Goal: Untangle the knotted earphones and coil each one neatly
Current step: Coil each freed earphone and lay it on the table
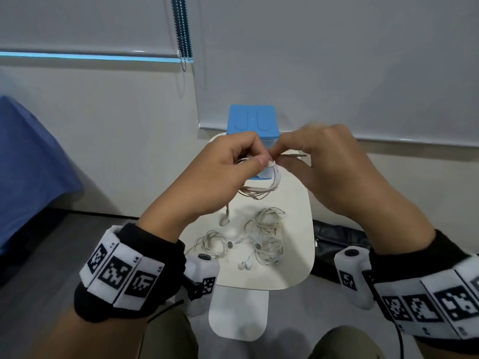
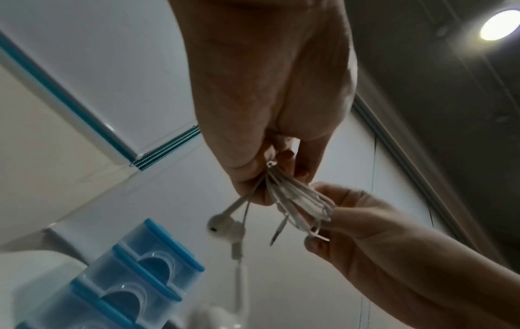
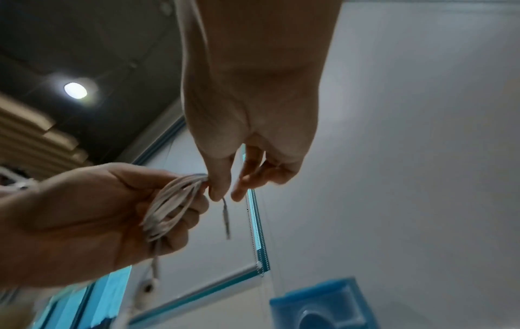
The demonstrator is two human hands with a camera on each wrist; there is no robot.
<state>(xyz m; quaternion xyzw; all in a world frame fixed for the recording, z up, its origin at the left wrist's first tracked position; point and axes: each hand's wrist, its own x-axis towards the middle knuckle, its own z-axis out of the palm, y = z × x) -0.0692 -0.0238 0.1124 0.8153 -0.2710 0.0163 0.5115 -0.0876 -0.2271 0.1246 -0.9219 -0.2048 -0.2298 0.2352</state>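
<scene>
Dim, blurred wrist views; ceiling lamp [image 2: 498, 24] glares; head view evenly lit.

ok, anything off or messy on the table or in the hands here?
Nothing damaged. The left hand holds a coiled earphone with one earbud dangling; the right hand pinches its plug end. The earphones lying on the table are only loosely coiled, earbuds splayed.

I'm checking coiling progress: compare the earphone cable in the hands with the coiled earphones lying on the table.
The held cable hangs in the air, gripped by the left hand while the right hand pinches its plug end; the table coils lie untouched on the white table. The held cable's earbud dangles below; the table coils' earbuds rest flat. All are white, looped wired earphones.
</scene>
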